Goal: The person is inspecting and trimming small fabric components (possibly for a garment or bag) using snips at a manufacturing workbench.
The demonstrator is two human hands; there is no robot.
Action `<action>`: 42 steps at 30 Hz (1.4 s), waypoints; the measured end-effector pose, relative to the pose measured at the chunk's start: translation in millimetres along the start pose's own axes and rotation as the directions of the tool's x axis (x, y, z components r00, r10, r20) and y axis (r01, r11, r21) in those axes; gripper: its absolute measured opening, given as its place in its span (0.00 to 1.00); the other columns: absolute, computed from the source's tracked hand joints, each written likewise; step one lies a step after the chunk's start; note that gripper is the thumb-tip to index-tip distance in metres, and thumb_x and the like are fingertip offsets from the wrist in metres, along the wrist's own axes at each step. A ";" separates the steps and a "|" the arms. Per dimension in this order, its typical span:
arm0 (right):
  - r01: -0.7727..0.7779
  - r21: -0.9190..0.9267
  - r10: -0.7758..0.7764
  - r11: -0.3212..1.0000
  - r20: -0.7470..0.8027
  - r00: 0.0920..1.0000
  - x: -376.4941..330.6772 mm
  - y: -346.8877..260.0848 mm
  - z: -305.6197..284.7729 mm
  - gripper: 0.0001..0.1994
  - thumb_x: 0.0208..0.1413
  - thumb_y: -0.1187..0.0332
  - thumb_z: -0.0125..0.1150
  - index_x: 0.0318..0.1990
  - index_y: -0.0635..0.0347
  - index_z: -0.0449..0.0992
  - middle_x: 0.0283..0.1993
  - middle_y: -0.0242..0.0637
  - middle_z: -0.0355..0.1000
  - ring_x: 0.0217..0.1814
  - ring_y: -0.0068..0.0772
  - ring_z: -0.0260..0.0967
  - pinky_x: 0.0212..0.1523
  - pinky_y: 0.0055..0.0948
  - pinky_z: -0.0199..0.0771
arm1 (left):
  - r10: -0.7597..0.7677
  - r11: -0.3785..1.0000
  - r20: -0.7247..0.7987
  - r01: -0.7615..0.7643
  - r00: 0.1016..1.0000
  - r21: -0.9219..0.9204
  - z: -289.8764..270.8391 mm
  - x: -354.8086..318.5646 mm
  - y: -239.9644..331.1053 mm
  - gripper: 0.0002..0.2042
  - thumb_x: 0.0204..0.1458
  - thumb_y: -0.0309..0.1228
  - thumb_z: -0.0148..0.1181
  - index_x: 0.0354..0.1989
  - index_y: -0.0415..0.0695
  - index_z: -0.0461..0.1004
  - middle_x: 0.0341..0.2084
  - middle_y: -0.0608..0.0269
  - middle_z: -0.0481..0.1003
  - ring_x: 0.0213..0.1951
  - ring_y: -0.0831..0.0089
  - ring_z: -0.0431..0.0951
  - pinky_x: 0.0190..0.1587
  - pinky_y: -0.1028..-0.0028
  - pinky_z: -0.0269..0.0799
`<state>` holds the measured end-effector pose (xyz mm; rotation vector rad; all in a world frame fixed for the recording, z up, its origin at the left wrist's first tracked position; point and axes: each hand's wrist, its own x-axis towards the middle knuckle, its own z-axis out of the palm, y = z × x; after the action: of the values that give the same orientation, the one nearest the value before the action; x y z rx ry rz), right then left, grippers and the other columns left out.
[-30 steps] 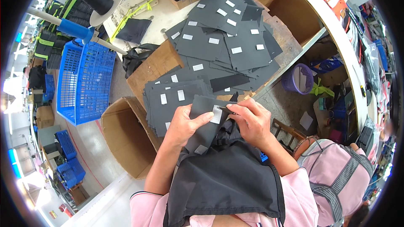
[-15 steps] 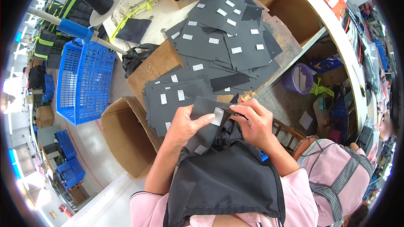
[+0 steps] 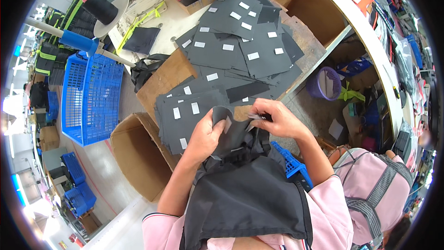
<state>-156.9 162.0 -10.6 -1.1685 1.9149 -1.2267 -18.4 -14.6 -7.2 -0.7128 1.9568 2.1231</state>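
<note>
My left hand (image 3: pixel 206 133) grips a dark grey fabric panel (image 3: pixel 234 135), thumb on its near face beside a white patch. The panel is bent and its upper left edge curls over my fingers. My right hand (image 3: pixel 274 116) is closed in a pinch at the panel's right side; a small pale, blurred bit shows at its fingertips, and I cannot make out what it is. Just beyond my left hand lies a stack of similar grey panels (image 3: pixel 203 99) with white patches. A larger spread of such panels (image 3: pixel 222 41) covers the worktable farther off.
An open cardboard box (image 3: pixel 134 157) stands left of the stack, with a blue plastic basket (image 3: pixel 92 102) beyond it. A purple bin (image 3: pixel 323 83) sits under the table at right. Another person in pink (image 3: pixel 370 180) is close on my right. A blue crate (image 3: pixel 292 163) shows below my right forearm.
My right hand has lifted slightly and turned at the panel's right side. The panel, flatter before, is now bent, its lower patch mostly out of sight. The view has shifted slightly.
</note>
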 end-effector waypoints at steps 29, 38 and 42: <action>0.101 -0.446 -0.304 0.889 -0.410 0.860 -26.8 -14.0 42.6 0.16 0.35 0.74 0.67 0.37 0.57 0.75 0.28 0.32 0.67 0.24 0.34 0.66 0.23 0.28 0.66 | -0.112 0.951 -0.127 0.069 0.986 -0.303 12.3 -7.2 8.1 0.08 0.54 0.31 0.55 0.31 0.39 0.73 0.24 0.73 0.71 0.28 0.87 0.66 0.32 0.83 0.62; 0.146 -0.498 -0.332 0.855 -0.308 0.891 -18.9 -19.9 28.0 0.14 0.35 0.74 0.67 0.35 0.56 0.76 0.27 0.32 0.68 0.24 0.33 0.67 0.24 0.27 0.64 | -0.130 0.962 -0.091 0.103 0.987 -0.255 11.2 -6.1 10.0 0.10 0.54 0.34 0.56 0.31 0.38 0.73 0.24 0.73 0.70 0.28 0.87 0.64 0.31 0.83 0.60; 0.165 -0.498 -0.344 0.851 -0.293 0.892 -20.4 -18.2 29.0 0.15 0.34 0.74 0.68 0.35 0.56 0.76 0.28 0.33 0.69 0.25 0.34 0.68 0.25 0.28 0.66 | -0.132 0.961 -0.082 0.107 0.988 -0.255 8.1 -5.2 7.0 0.11 0.54 0.36 0.56 0.31 0.39 0.73 0.24 0.73 0.70 0.29 0.86 0.65 0.32 0.82 0.60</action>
<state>-117.4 164.9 -5.7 -1.5724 2.5003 -1.2326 -18.8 -6.5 1.6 -0.9711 1.6568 2.3239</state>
